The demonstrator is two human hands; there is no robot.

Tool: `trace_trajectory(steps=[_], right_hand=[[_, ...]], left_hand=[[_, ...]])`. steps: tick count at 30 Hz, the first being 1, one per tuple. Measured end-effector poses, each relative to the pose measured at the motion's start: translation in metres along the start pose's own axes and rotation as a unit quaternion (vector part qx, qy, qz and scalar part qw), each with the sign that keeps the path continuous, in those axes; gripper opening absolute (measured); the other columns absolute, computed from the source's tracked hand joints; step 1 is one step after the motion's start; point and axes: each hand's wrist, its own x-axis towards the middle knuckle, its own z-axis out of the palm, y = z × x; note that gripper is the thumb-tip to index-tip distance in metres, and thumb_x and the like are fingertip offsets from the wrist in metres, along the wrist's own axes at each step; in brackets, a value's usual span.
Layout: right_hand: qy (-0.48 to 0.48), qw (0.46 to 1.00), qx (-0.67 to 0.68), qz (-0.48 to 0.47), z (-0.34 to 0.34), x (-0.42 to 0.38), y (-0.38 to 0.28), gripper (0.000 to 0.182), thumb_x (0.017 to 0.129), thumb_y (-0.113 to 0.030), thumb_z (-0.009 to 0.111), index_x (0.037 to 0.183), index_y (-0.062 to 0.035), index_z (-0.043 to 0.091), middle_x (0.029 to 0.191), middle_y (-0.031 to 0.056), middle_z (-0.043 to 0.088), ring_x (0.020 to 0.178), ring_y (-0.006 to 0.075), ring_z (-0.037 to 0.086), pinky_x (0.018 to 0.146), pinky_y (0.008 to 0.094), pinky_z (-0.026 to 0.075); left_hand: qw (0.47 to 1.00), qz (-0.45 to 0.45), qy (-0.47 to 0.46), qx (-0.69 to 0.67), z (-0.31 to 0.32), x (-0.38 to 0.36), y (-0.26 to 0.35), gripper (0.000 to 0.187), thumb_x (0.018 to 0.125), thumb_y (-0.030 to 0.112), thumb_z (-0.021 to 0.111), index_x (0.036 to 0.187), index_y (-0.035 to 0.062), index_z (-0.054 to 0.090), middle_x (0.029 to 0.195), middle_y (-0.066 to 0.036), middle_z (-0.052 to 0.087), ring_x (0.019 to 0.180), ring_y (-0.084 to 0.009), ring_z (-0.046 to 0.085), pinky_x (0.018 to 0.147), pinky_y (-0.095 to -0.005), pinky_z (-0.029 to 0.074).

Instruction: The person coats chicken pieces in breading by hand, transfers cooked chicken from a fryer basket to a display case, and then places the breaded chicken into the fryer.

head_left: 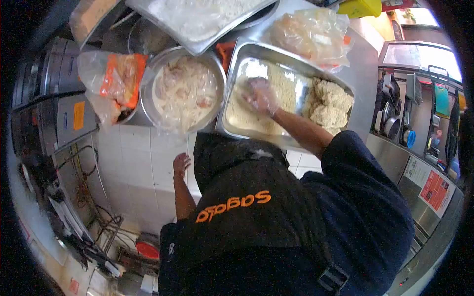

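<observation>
My right hand (265, 100), in what looks like a clear plastic glove, is down in a deep steel tray (236, 55) of pale flour or breading (239, 116). A dark reddish patch shows at its fingers; blur hides whether that is a held piece. Several breaded pieces (330, 104) are heaped at the tray's right end. Left of the tray stands a round steel bowl (144, 96) with pieces of what looks like raw meat (174, 79) in a milky liquid. Below the bowl, away from the counter, my left hand (182, 164) hangs holding nothing, fingers loosely apart.
A second steel tray (197, 48) of white powder sits behind the bowl. Plastic bags flank the work: an orange-printed bag (120, 81) at left, a clear bag (311, 37) at back right. Shelves with pans (392, 127) stand to the right; cables (106, 222) run low at left.
</observation>
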Motion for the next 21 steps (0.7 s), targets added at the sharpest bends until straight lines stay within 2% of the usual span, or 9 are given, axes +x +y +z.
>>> trace_trajectory(steps=[1, 3, 4, 6, 9, 11, 13, 15, 21], right_hand=[[-0.130, 0.988, 0.004, 0.084, -0.021, 0.009, -0.003, 0.047, 0.076, -0.043, 0.047, 0.103, -0.0061, 0.055, 0.101, 0.0161, 0.055, 0.098, 0.0312, 0.049, 0.091, 0.0423, 0.033], [-0.003, 0.986, 0.111, 0.122, -0.023, 0.018, 0.015, 0.046, 0.075, -0.042, 0.049, 0.103, -0.0051, 0.055, 0.102, 0.0165, 0.055, 0.099, 0.0306, 0.049, 0.092, 0.0426, 0.031], [-0.006, 0.985, 0.115, 0.126, -0.015, 0.018, 0.022, 0.046, 0.075, -0.042, 0.049, 0.103, -0.0051, 0.055, 0.102, 0.0165, 0.055, 0.099, 0.0306, 0.049, 0.092, 0.0426, 0.031], [0.046, 0.996, -0.049, 0.057, -0.007, 0.015, 0.032, 0.045, 0.075, -0.039, 0.052, 0.105, -0.0057, 0.053, 0.101, 0.0146, 0.056, 0.100, 0.0285, 0.049, 0.092, 0.0408, 0.031], [0.005, 0.992, 0.045, 0.121, -0.011, 0.010, 0.033, 0.046, 0.074, -0.038, 0.054, 0.108, -0.0063, 0.050, 0.102, 0.0129, 0.055, 0.103, 0.0280, 0.047, 0.091, 0.0402, 0.032], [-0.003, 0.993, 0.059, 0.099, 0.006, 0.016, 0.049, 0.047, 0.074, -0.037, 0.054, 0.109, -0.0067, 0.049, 0.102, 0.0125, 0.055, 0.104, 0.0285, 0.047, 0.092, 0.0392, 0.031], [-0.018, 0.993, 0.060, 0.099, 0.001, -0.015, 0.041, 0.048, 0.074, -0.037, 0.054, 0.111, -0.0071, 0.048, 0.102, 0.0121, 0.055, 0.104, 0.0289, 0.047, 0.092, 0.0383, 0.031], [-0.087, 0.991, -0.017, 0.099, -0.006, 0.007, 0.045, 0.046, 0.078, -0.038, 0.046, 0.116, -0.0124, 0.045, 0.118, 0.0127, 0.045, 0.115, 0.0288, 0.038, 0.098, 0.0461, 0.024], [-0.043, 0.998, -0.043, 0.002, -0.003, -0.045, -0.009, 0.055, 0.080, -0.045, 0.041, 0.125, -0.0127, 0.038, 0.127, 0.0147, 0.037, 0.120, 0.0301, 0.030, 0.103, 0.0476, 0.010]], left_hand=[[1.000, 0.016, -0.010, -0.012, -0.002, -0.004, -0.001, 0.037, 0.081, 0.034, 0.051, 0.110, 0.0118, 0.049, 0.106, -0.009, 0.054, 0.092, -0.0207, 0.054, 0.076, -0.0358, 0.044], [1.000, 0.019, -0.005, 0.010, 0.000, -0.007, 0.003, 0.037, 0.081, 0.035, 0.051, 0.110, 0.0120, 0.049, 0.105, -0.008, 0.055, 0.092, -0.0206, 0.054, 0.076, -0.0354, 0.043], [1.000, 0.008, -0.010, 0.024, -0.002, -0.009, 0.002, 0.037, 0.081, 0.035, 0.050, 0.110, 0.0119, 0.049, 0.105, -0.008, 0.055, 0.093, -0.0206, 0.054, 0.077, -0.0354, 0.043], [0.999, -0.010, -0.018, 0.043, -0.005, -0.012, -0.004, 0.037, 0.082, 0.035, 0.050, 0.110, 0.0118, 0.049, 0.106, -0.008, 0.054, 0.093, -0.0206, 0.053, 0.078, -0.0353, 0.042], [0.998, -0.036, 0.035, 0.033, -0.009, -0.020, -0.008, 0.035, 0.082, 0.030, 0.051, 0.110, 0.0085, 0.049, 0.100, -0.010, 0.056, 0.087, -0.0209, 0.056, 0.075, -0.0360, 0.045], [0.998, -0.024, 0.045, 0.037, -0.011, -0.028, -0.006, 0.035, 0.082, 0.029, 0.048, 0.111, 0.0086, 0.049, 0.101, -0.010, 0.056, 0.088, -0.0214, 0.055, 0.075, -0.0363, 0.045], [1.000, 0.024, -0.003, 0.012, -0.012, -0.018, -0.015, 0.036, 0.083, 0.029, 0.047, 0.112, 0.0083, 0.048, 0.103, -0.010, 0.056, 0.089, -0.0218, 0.055, 0.077, -0.0372, 0.044], [0.997, -0.025, 0.003, 0.070, 0.005, -0.004, -0.004, 0.035, 0.084, 0.028, 0.045, 0.112, 0.0089, 0.049, 0.104, -0.009, 0.055, 0.090, -0.0209, 0.054, 0.078, -0.0363, 0.043], [0.998, 0.045, -0.025, 0.023, 0.019, 0.000, 0.020, 0.029, 0.086, 0.026, 0.043, 0.108, 0.0086, 0.051, 0.101, -0.009, 0.056, 0.082, -0.0191, 0.056, 0.072, -0.0330, 0.045]])
